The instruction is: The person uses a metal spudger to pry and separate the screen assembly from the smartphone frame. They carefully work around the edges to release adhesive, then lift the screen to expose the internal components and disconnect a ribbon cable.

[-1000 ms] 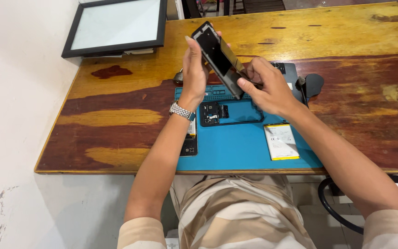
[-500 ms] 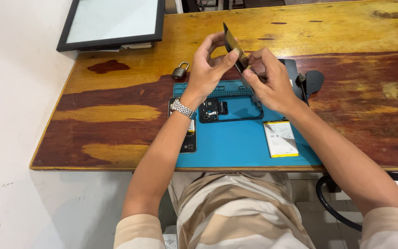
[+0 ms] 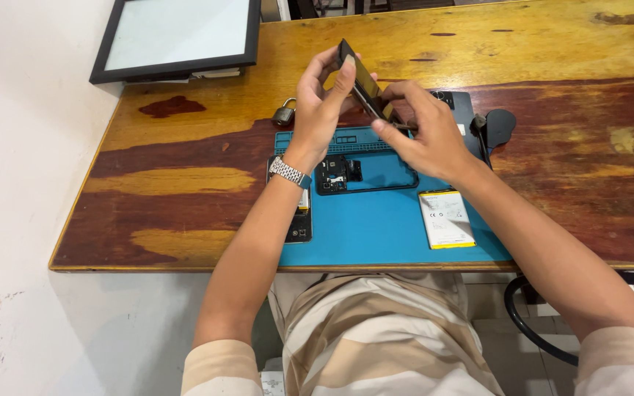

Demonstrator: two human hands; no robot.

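The left hand point(image 3: 322, 110) and the right hand point(image 3: 425, 133) hold a thin dark phone panel point(image 3: 357, 77) in the air above the far edge of the blue work mat point(image 3: 376, 227). The panel is tilted, its upper end pointing away from the person. The left fingers are curled around the upper part of the panel, thumb on one face and fingertips on the other, pinching it. The right thumb and forefinger are pressed together on the lower end of the panel; the other right fingers are loosely bent beside them. A metal watch point(image 3: 288, 172) sits on the left wrist.

On the mat, directly below the hands, lies an opened phone body point(image 3: 361, 174). A white battery point(image 3: 445, 218) lies near the right forearm. A second dark phone point(image 3: 301, 220) lies partly under the left forearm. A padlock point(image 3: 284, 114) rests on the wooden table point(image 3: 566, 147), and a framed screen point(image 3: 177, 37) lies at the far left corner.
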